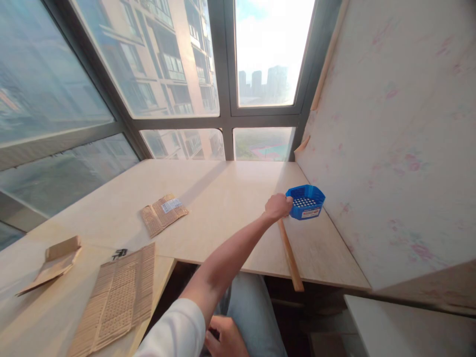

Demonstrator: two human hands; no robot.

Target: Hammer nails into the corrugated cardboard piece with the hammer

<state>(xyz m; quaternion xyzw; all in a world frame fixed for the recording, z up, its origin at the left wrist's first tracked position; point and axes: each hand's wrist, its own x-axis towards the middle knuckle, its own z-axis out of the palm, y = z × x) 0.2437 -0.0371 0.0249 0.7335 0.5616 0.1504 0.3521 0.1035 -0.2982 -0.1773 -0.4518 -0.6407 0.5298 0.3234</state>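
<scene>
At the end of my outstretched arm, my left hand (278, 207) grips the near left rim of a blue plastic basket (307, 212). The basket has many sides, a floor full of holes and a white label on its near wall. It is held over the right part of the tabletop. Just below that hand lies a wooden stick (289, 255), its near end jutting past the table edge and its far end hidden by the hand. Low in my lap, my right hand (228, 338) is curled and partly covered by my left arm; what it holds, if anything, is hidden.
On the pale tabletop (223, 218) lie a labelled cardboard piece (164, 214), a folded cardboard piece (54, 265), a large corrugated sheet (117, 297) and a small black object (119, 254). Windows (267, 54) stand behind; a flowered wall (394, 148) bounds the right. A white panel (409, 327) sits lower right.
</scene>
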